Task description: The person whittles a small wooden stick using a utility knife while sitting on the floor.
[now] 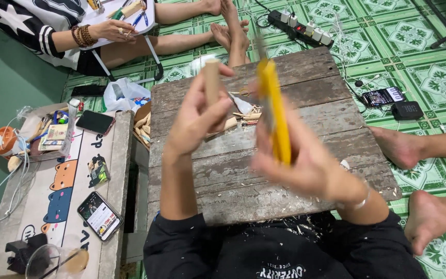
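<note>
My left hand (197, 116) is raised over the wooden board and grips a short, pale wooden stick (212, 82) that stands upright above the fingers. My right hand (305, 163) holds a yellow-handled knife (274, 111), its handle pointing up and away, close to the right of the stick. Whether the blade touches the wood is blurred. Wood shavings and small cut pieces (243, 111) lie on the weathered wooden board (305, 82) just behind my hands.
A low table (58, 181) with cartoon cats at left carries two phones (99, 215), a cup and clutter. Another person sits at the top left with a small white table (125, 18). A power strip (300, 26), a phone (383, 96) and bare feet (429, 217) are on the green tiled floor.
</note>
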